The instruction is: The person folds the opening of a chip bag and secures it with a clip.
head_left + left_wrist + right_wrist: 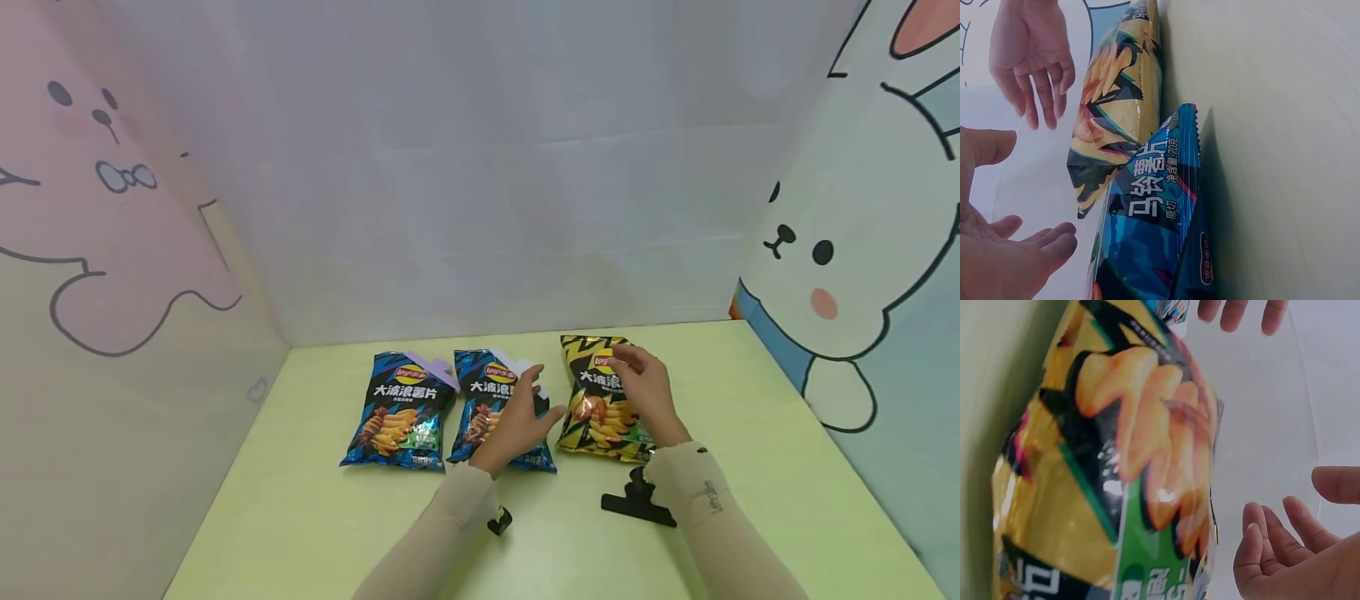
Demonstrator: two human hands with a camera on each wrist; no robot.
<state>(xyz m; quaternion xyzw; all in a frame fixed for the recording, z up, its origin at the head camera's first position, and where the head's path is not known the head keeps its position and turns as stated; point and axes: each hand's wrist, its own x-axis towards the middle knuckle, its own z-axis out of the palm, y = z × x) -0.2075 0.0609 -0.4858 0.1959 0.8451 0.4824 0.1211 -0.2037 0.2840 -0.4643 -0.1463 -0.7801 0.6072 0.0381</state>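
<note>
My left hand (517,427) hovers over the middle blue chip bag (472,408), thumb and fingers spread apart with nothing between them. To its right, my right hand (649,393) is above the yellow chip bag (592,417), its fingers loosely bent and holding nothing. In the right wrist view the yellow bag fills much of the frame beside the right hand (1304,550). A white clip (525,367) sits across the top corner of the middle bag, partly covered by the left hand. Below the yellow bag lies a black clip (637,502), partly behind the right sleeve.
Another blue chip bag (397,417) lies at the left, with a purple clip (433,368) across its top corner. A small black and yellow object (499,522) shows beside the left sleeve. The pale yellow-green table (300,517) ends at a white curtain (495,167) behind.
</note>
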